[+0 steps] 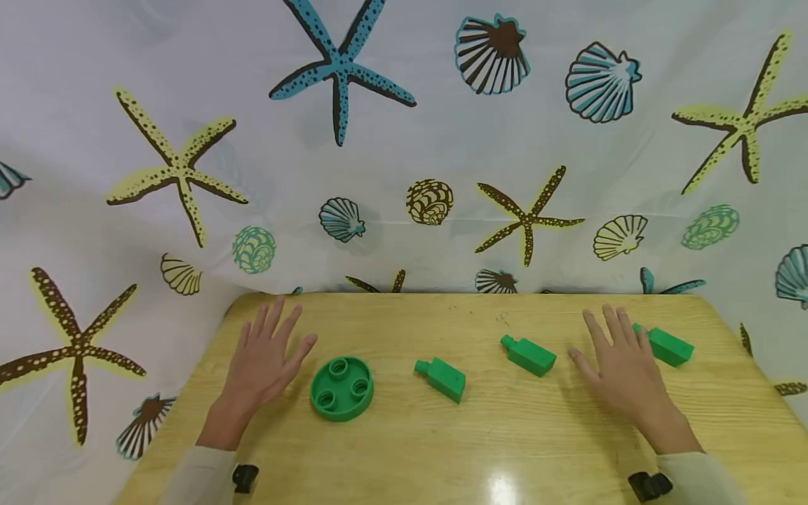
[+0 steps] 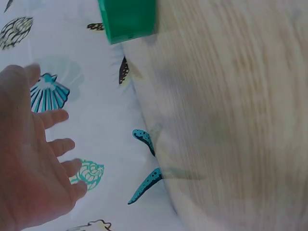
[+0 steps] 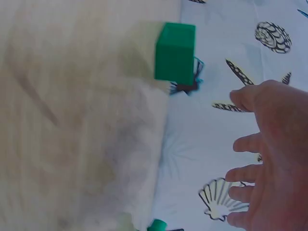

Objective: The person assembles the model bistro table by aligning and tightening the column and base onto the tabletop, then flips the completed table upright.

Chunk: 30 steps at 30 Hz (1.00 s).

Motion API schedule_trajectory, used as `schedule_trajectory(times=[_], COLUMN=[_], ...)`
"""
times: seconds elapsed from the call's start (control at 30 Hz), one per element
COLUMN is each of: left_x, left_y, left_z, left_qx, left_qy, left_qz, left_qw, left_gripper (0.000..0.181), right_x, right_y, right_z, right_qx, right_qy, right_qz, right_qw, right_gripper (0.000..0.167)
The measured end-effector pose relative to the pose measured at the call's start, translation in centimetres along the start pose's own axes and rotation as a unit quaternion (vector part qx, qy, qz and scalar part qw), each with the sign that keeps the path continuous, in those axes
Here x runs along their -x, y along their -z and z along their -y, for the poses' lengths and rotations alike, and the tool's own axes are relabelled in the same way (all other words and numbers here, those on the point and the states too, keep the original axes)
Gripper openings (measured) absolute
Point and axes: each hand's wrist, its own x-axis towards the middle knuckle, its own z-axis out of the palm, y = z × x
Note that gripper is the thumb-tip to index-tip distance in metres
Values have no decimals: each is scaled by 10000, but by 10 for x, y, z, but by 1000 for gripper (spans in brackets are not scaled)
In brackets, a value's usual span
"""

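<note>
My left hand [image 1: 268, 359] is at the left of the table with straight, spread fingers, holding nothing. Just right of it lies a round green base [image 1: 344, 390] with three raised ring sockets. Three green bottle-shaped blocks lie on their sides: one right of the base [image 1: 445, 380], one at centre right [image 1: 532, 356], and one beyond the right hand's fingers [image 1: 670, 347], its neck partly hidden. My right hand [image 1: 621, 372] hovers palm down, fingers extended, holding nothing. The right wrist view shows a green block [image 3: 175, 54] near the thumb; the left wrist view shows part of a green piece [image 2: 127, 20].
The wooden table [image 1: 404, 449] ends at a white cloth [image 1: 404, 126] printed with starfish and shells, which hangs behind and at both sides. Black devices sit on the left wrist [image 1: 245, 478] and right wrist [image 1: 650, 485].
</note>
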Motion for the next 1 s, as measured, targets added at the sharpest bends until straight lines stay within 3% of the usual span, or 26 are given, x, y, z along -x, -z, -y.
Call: schedule_trajectory(times=[0.13, 0.23, 0.5, 0.8, 1.0], left_x=[2, 8, 26, 39, 45], left_y=[-1, 0, -1, -13, -28], left_z=[-8, -15, -26, -37, -47], left_qx=[506, 1023, 1879, 2316, 2358], left_qy=[-97, 15, 341, 694, 818], left_qz=[-132, -69, 159, 568, 808], left_qw=[9986, 9947, 9815, 9687, 9650], left_gripper=[69, 67, 68, 77, 88], right_x=[1, 1, -5, -16, -19], right_y=[-8, -13, -29, -50, -70], right_z=[12, 26, 70, 123, 143], right_qx=[-182, -424, -1502, -2552, -3283], right_qy=[200, 424, 769, 780, 416], right_qz=[-316, -650, -1421, -982, -349], right_qw=[9991, 9961, 9754, 9587, 9430], right_gripper=[67, 60, 44, 40, 41])
